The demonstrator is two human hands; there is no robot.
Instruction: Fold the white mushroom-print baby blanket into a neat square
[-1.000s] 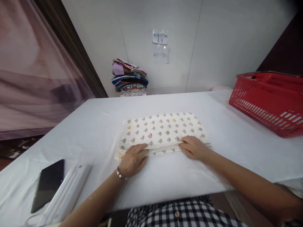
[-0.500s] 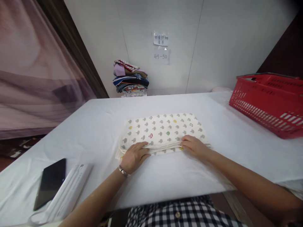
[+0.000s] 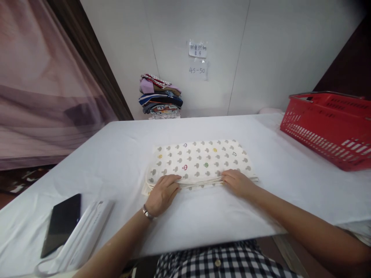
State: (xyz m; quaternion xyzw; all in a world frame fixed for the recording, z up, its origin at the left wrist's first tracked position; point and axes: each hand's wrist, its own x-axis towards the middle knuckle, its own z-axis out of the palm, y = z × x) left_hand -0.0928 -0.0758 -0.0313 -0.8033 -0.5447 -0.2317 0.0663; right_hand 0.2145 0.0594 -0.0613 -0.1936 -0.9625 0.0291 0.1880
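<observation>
A folded cream cloth with grey mushroom prints and a few coloured ones lies flat on the white-covered table. Its near edge shows several layers, and a lower layer peeks out beneath. My left hand, with a metal band on the wrist, grips the near edge left of the middle, thumb below and fingers on top. Farther right along the same edge, my right hand pinches the layers between thumb and fingers. The fingertips are partly hidden by the fabric.
A red plastic basket stands at the right. Folded fabrics are piled by the wall, below paper signs. A black tablet and a white object with a strap lie at the near left.
Both hands have shifted slightly while staying on the near edge. Less of the lower layer shows beneath that edge now.
</observation>
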